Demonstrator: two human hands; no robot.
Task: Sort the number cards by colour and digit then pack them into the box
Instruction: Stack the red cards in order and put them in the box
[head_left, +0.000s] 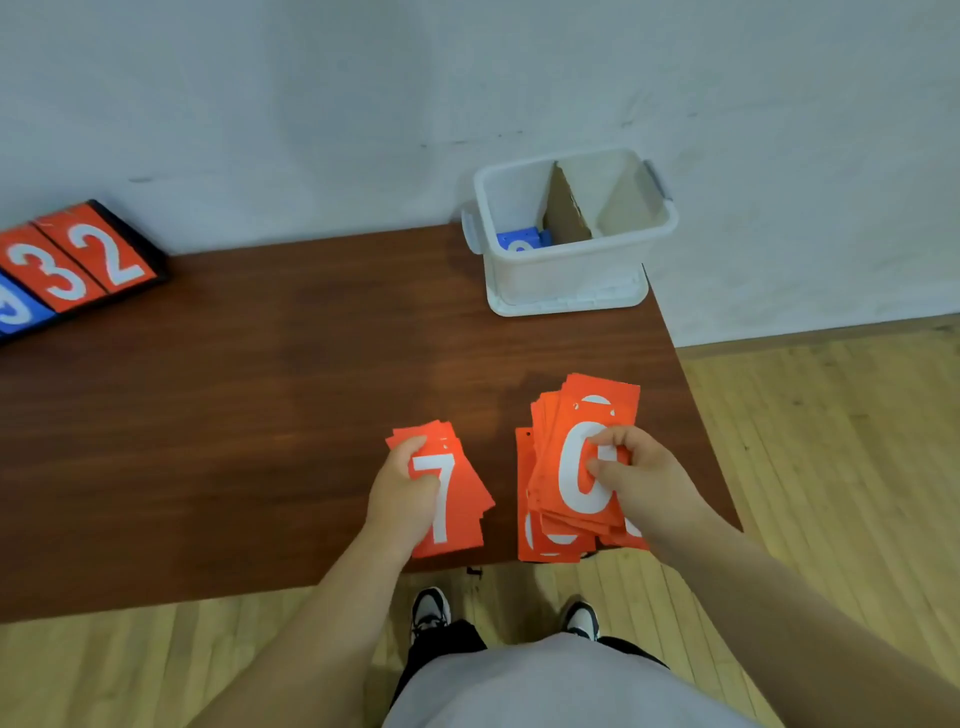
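Low in the middle of the frame, the left hand (402, 488) is gripping a small fanned packet of red cards (452, 499) with a white 7 on top, thumb across the face and fingers curled underneath. Just to its right, the right hand (631, 467) is pinching the top card of a loose red pile (566, 467), a white 0 showing, thumb and fingertips closed on that card's right edge. The pile is lying on the tabletop (260, 415) near its front edge, its long axis running away from the person and tipping slightly to the right; some cards are slipping out at the bottom.

The white box (571, 270) is sitting in the upper right of the frame at the far corner of the tabletop, well apart from both hands and straight up-frame from the right one, so that hand is the nearer. A cardboard divider (563, 213) is splitting it; blue cards (522, 240) are lying in the left compartment, and the right one looks bare.

The cards look thin, stiff, matte and rectangular, likely to slide over one another. The box is translucent plastic with grey handles (657, 179). At the upper left a black scoreboard (78, 260) is showing a red 3 and 2.
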